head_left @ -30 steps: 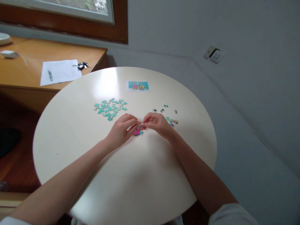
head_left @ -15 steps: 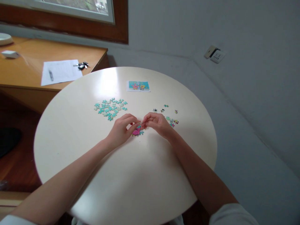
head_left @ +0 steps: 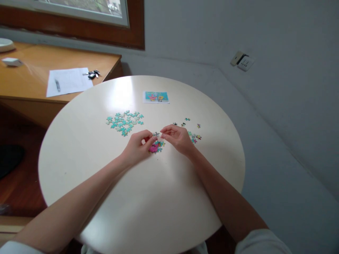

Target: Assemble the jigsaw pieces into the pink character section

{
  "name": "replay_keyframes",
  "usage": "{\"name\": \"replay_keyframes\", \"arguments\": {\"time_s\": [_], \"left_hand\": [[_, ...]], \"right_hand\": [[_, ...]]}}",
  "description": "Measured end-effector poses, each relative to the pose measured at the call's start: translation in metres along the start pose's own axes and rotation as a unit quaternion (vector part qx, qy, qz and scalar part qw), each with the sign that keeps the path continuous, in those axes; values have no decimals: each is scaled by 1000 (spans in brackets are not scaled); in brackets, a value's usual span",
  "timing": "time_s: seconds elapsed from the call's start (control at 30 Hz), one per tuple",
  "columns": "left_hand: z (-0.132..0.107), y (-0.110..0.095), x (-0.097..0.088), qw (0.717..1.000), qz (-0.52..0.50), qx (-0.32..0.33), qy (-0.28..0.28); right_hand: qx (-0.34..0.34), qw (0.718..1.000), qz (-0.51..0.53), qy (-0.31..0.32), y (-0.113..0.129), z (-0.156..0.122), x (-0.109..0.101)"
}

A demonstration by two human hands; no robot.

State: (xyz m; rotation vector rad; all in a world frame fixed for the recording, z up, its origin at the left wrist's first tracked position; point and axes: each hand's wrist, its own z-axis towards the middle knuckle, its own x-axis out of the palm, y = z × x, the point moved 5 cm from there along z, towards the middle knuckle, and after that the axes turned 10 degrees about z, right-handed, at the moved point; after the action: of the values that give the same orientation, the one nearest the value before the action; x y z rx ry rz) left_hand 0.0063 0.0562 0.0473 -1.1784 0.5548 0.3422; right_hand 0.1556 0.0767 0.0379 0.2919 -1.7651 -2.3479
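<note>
Above the middle of the white table, my left hand pinches a small jigsaw piece between thumb and fingertips. My right hand is just to the right of that piece, its thumb and fingers slightly apart with nothing visible between them. Below both hands lies a small joined patch of puzzle, pink with turquoise bits; my left thumb hides part of its upper edge. A cluster of loose pieces in mixed colours sits right beside my right hand, which partly covers it.
Loose turquoise pieces are spread to the left. Several single pieces lie beyond my right hand. At the back is a printed picture card. The round table meets a wooden desk holding paper and keys.
My hands have drawn slightly apart. The right fingers have come away from the piece, which stays in my left hand, and more of the pink patch shows.
</note>
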Motion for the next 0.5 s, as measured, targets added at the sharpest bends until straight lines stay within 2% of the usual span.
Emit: {"name": "replay_keyframes", "arguments": {"time_s": [0.13, 0.27, 0.4, 0.5], "left_hand": [[2, 2, 1, 998, -46, -41, 30], [6, 1, 0, 995, -80, -52, 41], [6, 2, 2, 990, -109, -73, 59], [5, 1, 4, 984, -137, -84, 77]], "right_hand": [[-122, 980, -157, -22, 11, -4, 1], [-218, 947, -234, -27, 23, -7, 2], [-263, 926, -270, -16, 29, -8, 3], [-271, 919, -286, -2, 29, -8, 5]]}}
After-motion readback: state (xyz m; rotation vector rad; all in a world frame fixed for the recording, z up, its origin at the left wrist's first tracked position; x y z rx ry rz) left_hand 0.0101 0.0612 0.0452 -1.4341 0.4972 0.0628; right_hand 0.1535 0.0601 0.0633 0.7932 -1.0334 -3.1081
